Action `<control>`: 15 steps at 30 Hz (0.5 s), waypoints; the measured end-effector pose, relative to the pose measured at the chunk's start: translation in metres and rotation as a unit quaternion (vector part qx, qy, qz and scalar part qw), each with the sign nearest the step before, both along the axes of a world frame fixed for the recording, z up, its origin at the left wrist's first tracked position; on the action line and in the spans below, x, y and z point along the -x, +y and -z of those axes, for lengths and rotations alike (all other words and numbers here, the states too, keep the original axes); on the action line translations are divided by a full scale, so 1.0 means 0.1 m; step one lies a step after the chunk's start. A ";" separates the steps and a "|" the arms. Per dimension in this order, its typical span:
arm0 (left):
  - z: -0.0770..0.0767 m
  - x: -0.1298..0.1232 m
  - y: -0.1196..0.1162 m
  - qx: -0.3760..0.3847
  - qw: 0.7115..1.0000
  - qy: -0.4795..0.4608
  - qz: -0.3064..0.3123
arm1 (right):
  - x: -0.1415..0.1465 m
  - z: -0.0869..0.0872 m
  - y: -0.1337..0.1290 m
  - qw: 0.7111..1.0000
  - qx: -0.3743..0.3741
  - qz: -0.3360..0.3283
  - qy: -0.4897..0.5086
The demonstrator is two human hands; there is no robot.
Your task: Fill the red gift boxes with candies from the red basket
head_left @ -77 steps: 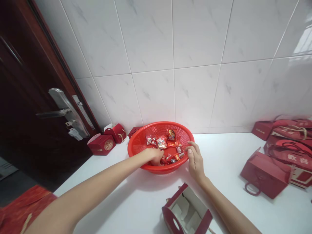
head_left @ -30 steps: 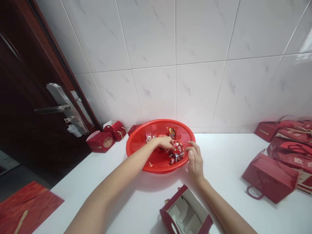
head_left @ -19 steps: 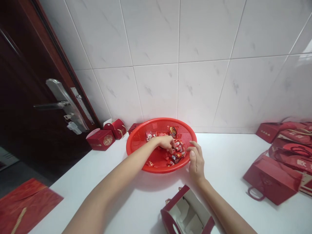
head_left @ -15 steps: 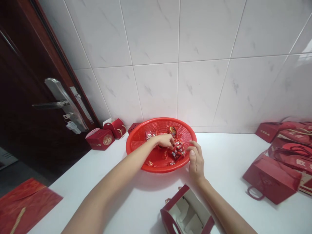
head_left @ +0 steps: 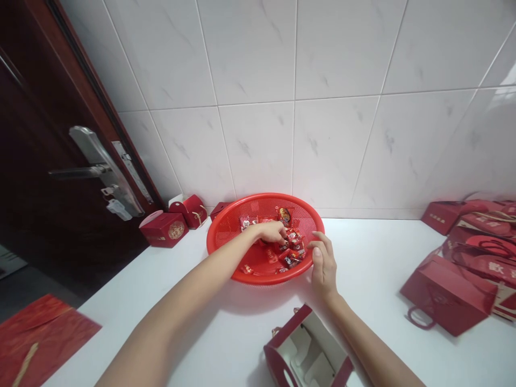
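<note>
My left hand [head_left: 273, 232] reaches down into a red plastic basket [head_left: 226, 269], its fingers closed in a pinch on a wrapped candy [head_left: 284, 244] among others in red wrappers. More candies [head_left: 293, 259] lie around its fingertips. My right hand [head_left: 324, 264] is at the basket's right rim, with thumb and fingers apart and the fingertips over the edge; nothing shows in it. Nearer to me, an open dark red gift box [head_left: 308, 349] with a pale inside stands on the white table, beside my right forearm.
Small red boxes [head_left: 164, 230] stand at the back left near the door handle [head_left: 86, 172]. At front left lies a red bag [head_left: 44, 338] with a cord. Several red gift boxes [head_left: 449, 293] are piled at the right. A tiled wall [head_left: 258, 145] rises behind the table.
My left hand's fingers have shifted slightly among the candies, and some candies lie differently. My right hand stays by the rim. The view has moved slightly.
</note>
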State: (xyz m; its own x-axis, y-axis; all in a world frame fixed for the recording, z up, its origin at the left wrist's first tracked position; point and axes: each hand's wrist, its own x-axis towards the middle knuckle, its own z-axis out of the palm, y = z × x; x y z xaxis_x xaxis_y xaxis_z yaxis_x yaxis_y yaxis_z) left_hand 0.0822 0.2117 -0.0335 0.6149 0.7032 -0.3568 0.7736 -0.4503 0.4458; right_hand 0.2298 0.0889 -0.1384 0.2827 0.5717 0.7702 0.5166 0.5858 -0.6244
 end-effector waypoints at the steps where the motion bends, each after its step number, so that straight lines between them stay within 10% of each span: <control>1: 0.00 0.01 0.01 -0.005 1.000 -0.006 -0.003 | 0.00 0.00 0.00 1.000 0.001 0.001 -0.001; 15: -0.05 0.00 0.11 -0.083 0.995 -0.025 -0.046 | 0.00 0.00 0.01 1.000 -0.007 0.000 -0.002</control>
State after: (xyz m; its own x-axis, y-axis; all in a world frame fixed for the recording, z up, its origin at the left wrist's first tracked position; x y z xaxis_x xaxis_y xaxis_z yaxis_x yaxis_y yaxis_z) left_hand 0.0820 0.2229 -0.0281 0.5588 0.8044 -0.2014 0.7938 -0.4487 0.4106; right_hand 0.2303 0.0901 -0.1385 0.2791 0.5615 0.7790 0.5193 0.5941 -0.6143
